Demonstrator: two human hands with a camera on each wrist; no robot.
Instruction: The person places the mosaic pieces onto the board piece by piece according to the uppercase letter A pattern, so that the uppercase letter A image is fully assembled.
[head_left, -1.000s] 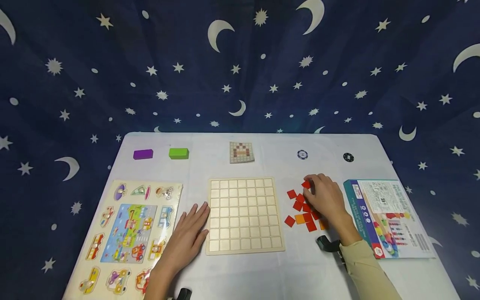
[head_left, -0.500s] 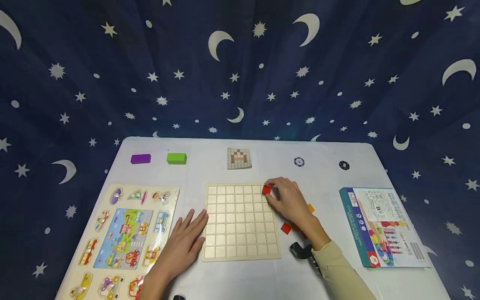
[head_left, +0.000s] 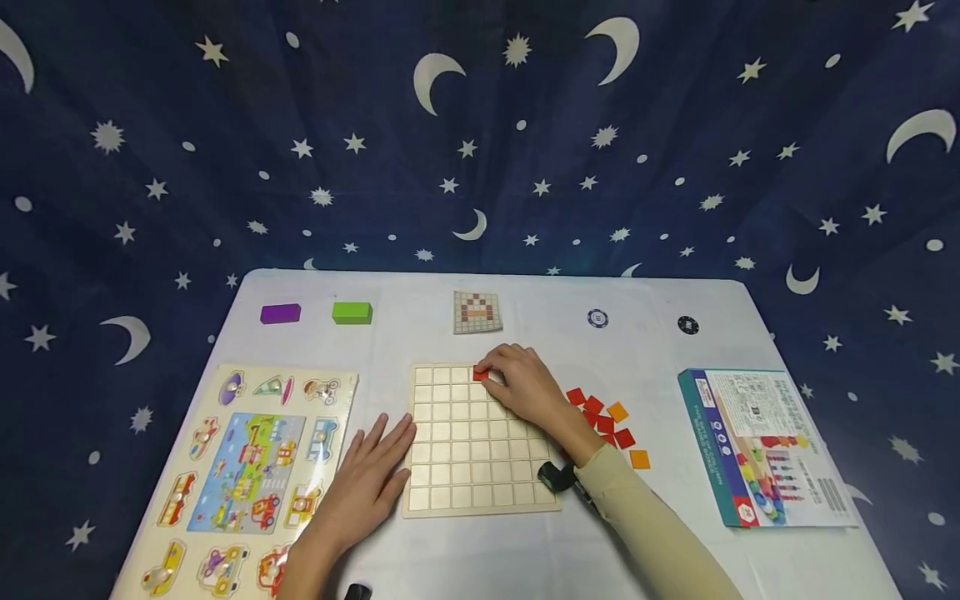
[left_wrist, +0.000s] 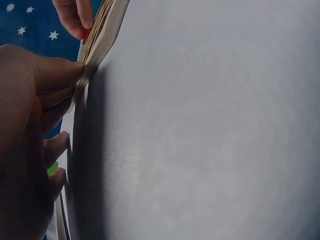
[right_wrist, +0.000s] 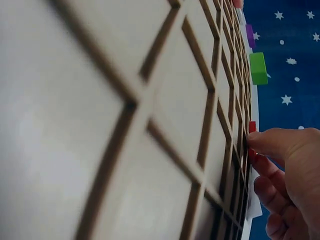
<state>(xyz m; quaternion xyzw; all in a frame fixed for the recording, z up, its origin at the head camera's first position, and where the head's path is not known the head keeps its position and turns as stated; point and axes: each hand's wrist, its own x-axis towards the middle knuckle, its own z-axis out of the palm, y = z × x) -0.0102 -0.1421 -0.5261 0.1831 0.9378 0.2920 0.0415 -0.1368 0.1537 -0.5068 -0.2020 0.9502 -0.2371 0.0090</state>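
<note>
My right hand (head_left: 522, 385) pinches a red square tile (head_left: 480, 374) between thumb and fingers, over the far row of the wooden grid board (head_left: 457, 454), around the middle of that row. In the right wrist view the red tile (right_wrist: 252, 126) stands on edge at the board's surface. My left hand (head_left: 363, 479) lies with fingers extended, its fingertips at the board's left edge. The left wrist view shows the left thumb (left_wrist: 62, 75) against the board's side. Several loose red tiles (head_left: 590, 422) and orange tiles (head_left: 640, 459) lie on the cloth to the board's right.
A patterned grid card (head_left: 477, 312) stands behind the board. Purple (head_left: 281, 313) and green (head_left: 352, 312) blocks sit at the back left. Two chips, one blue-white (head_left: 597, 318) and one black (head_left: 687, 325), lie back right. A picture puzzle (head_left: 247, 475) is left, a box (head_left: 772, 450) right.
My right hand has picked a red tile from the loose pile and carried it left, past the board's far right corner, to the middle of the far row. My left hand has stayed by the board.
</note>
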